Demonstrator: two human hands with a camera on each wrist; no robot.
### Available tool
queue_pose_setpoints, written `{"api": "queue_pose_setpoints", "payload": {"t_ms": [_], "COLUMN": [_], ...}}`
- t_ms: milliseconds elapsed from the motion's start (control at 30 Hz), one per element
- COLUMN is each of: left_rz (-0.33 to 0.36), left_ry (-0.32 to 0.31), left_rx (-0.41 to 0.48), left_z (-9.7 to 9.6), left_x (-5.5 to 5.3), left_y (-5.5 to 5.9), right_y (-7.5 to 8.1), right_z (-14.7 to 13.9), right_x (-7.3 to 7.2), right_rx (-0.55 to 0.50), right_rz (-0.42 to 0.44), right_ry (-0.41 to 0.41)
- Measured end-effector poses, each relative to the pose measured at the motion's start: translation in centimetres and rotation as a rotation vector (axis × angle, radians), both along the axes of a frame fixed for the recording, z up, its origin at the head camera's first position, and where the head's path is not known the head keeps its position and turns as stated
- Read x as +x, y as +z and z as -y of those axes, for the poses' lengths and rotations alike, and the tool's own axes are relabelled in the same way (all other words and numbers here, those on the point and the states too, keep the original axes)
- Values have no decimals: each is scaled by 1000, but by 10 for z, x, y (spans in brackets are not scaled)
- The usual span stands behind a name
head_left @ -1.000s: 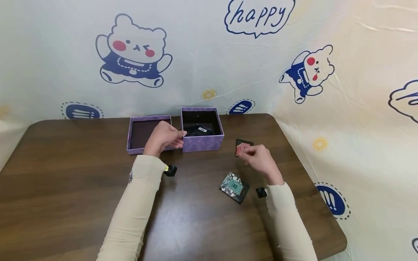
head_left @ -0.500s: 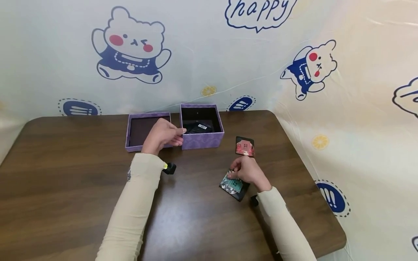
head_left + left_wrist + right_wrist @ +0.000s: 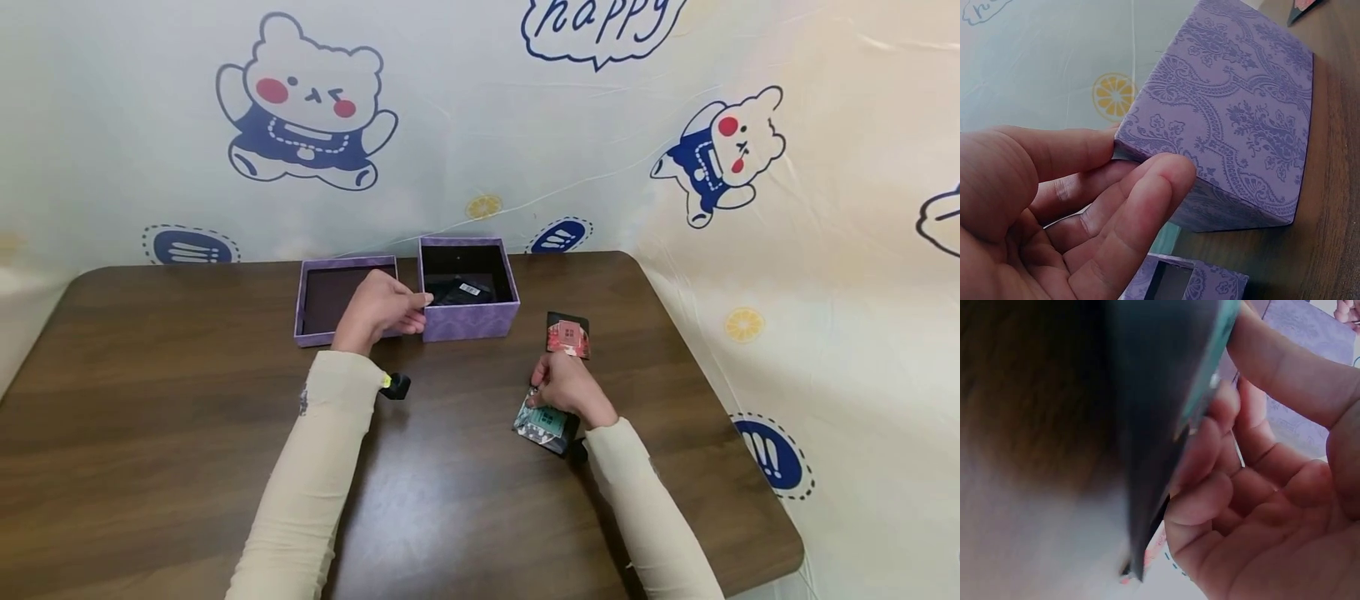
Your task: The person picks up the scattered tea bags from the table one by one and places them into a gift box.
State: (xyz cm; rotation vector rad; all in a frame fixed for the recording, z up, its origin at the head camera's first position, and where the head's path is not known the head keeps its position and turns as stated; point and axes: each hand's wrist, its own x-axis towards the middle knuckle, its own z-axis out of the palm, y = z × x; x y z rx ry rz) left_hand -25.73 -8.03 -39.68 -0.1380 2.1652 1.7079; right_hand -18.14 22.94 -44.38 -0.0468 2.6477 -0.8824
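My left hand [image 3: 381, 310] pinches the near-left corner of an uncovered purple patterned box [image 3: 472, 323], thumb at the rim and fingers against the side. The left wrist view shows this hold close up on the box wall [image 3: 1235, 94]. With my right hand [image 3: 570, 387] I pinch the upper edge of a flat square packet with a green label [image 3: 550, 423]. Seen nearly edge-on in the right wrist view, this packet [image 3: 1160, 406] is tilted and blurred. Just beyond the right hand lies a similar packet with a red label [image 3: 567, 333].
Left of the box lies its shallow purple lid [image 3: 315, 339], inner side up, partly behind my left hand. Dark packets, one with a white barcode label [image 3: 469, 289], lie inside the box. A patterned cloth [image 3: 450, 125] hangs behind the brown wooden table [image 3: 187, 417].
My right hand has left the red-labelled packet, moved nearer to me and taken hold of the green-labelled one, which has shifted slightly. My left hand keeps its hold on the box.
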Motion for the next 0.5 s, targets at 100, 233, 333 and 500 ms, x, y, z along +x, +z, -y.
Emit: {"api": "queue_pose_setpoints", "payload": {"t_ms": [100,233,333,500], "left_rz": [-1,-4,-5,-10], "left_ry": [9,12,3,-4], "left_rx": [4,-2,-12,-17], "left_z": [-1,-2,-3,-4], "left_x": [0,1,2,1], "left_y": [1,2,2,2], "right_y": [-1,1,5,16], "right_z": [-3,-11,-20,-36], "right_x": [-3,-6,-7,-10], "right_rx": [-50,-95,-127,-186], "right_rz": [4,0,5,44], "right_ry": [26,54,44,-3]}}
